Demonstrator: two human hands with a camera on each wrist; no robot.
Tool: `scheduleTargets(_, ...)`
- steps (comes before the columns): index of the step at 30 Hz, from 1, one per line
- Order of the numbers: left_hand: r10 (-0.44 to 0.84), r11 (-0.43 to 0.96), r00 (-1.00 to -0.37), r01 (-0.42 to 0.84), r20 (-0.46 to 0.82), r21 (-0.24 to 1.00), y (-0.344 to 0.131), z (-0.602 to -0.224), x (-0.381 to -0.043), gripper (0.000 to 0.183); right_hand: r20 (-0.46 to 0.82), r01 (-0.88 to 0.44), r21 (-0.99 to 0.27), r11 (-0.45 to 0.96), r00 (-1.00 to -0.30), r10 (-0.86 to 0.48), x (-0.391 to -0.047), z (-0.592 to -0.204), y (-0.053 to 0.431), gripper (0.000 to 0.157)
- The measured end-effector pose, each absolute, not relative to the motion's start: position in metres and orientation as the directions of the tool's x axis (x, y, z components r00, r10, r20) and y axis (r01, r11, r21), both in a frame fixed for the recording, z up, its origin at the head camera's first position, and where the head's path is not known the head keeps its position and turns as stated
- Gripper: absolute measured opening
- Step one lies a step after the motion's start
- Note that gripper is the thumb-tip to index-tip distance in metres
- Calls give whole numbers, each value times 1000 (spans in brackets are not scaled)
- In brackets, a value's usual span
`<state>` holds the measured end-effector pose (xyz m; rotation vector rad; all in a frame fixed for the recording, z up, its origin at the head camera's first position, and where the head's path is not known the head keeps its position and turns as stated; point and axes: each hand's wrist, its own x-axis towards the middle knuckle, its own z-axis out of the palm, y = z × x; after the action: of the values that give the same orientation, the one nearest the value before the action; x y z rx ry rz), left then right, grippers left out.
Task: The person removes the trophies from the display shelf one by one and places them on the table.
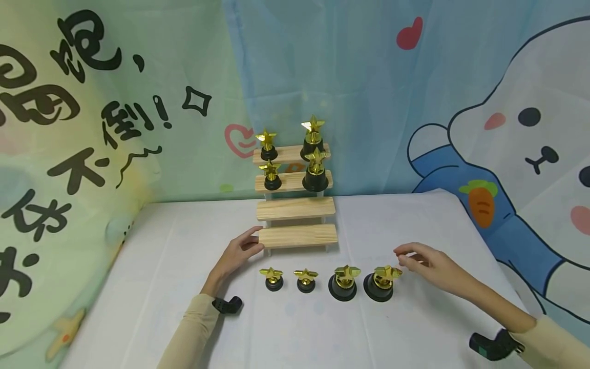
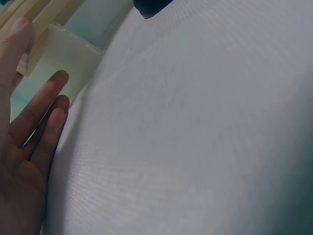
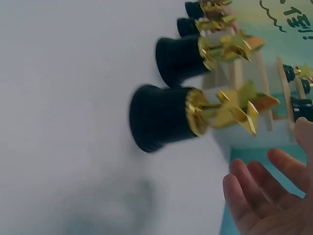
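Hands (image 1: 237,252) (image 1: 425,264) flank four star trophies (image 1: 343,287), left holding the stand (image 1: 297,236).

Bright, even light in the head view; the wrist views are dimmer.
A soft shadow lies on the white tablecloth (image 1: 175,243) beside the left sleeve (image 1: 190,328), and the gold stars (image 1: 313,124) glint. In the right wrist view the nearest trophy (image 3: 198,117) (its black base (image 3: 159,117) especially) looks slightly blurred.
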<state>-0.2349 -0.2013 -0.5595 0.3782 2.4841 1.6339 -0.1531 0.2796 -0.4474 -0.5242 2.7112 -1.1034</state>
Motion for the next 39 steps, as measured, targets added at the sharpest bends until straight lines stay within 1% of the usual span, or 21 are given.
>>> scheduleTargets(4,288,372,-958,123,11,920,-201,-560,-235,58,38,-291,-637,714,-937,-348,-165,-437,281,31)
scheduleTargets(12,290,361,-956,138,29,922,-199,-559,-235,58,93,-300,-613,731,-946,-311,-185,-421,273,36)
scheduleTargets(18,294,357,-955,147,39,922,-199,-558,-234,58,136,-347,-590,729,-933,-334,-203,-411,258,34)
scheduleTargets(22,290,350,-956,142,37,926,-200,-558,-234,58,146,-348,-629,695,-931,-334,-219,-402,249,34)
scheduleTargets(27,284,354,-958,131,27,926,-200,-562,-234,57,140,-341,-655,675,-932,-335,-243,-393,236,40)
scheduleTargets(30,285,361,-958,129,23,923,-200,-563,-234,58,144,-356,-642,679,-926,-350,-256,-387,228,42)
scheduleTargets(39,285,349,-958,129,26,928,-201,-562,-235,58,204,-435,-593,677,-895,-396,-286,-372,197,42)
